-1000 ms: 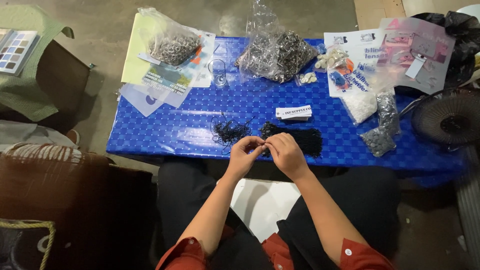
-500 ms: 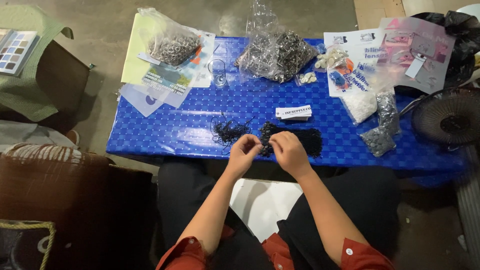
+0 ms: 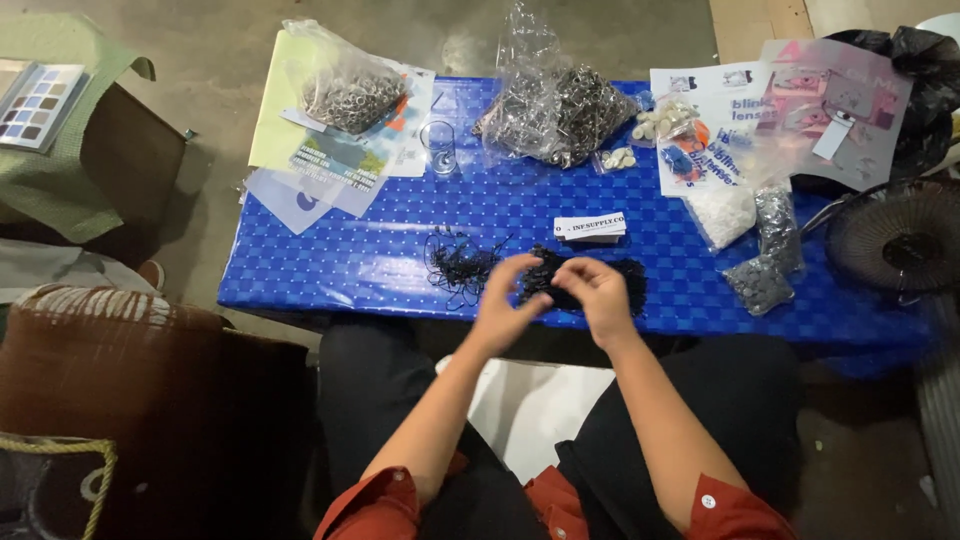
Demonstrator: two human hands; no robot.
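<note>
Right hand [image 3: 603, 295] over black pile [image 3: 585, 280]; loose cords [image 3: 458, 265] beside left hand [image 3: 505, 305].

Bare blue table [image 3: 330, 262] lies open left of the loose black cords [image 3: 458, 266]. Bags [image 3: 560, 105] and a glass [image 3: 438, 146] crowd the far edge. A white label [image 3: 590, 226] sits just beyond the hands [image 3: 560, 295].

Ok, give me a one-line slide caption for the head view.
Seated person's left hand and right hand work a pile of black cords on a blue checked table.
</note>
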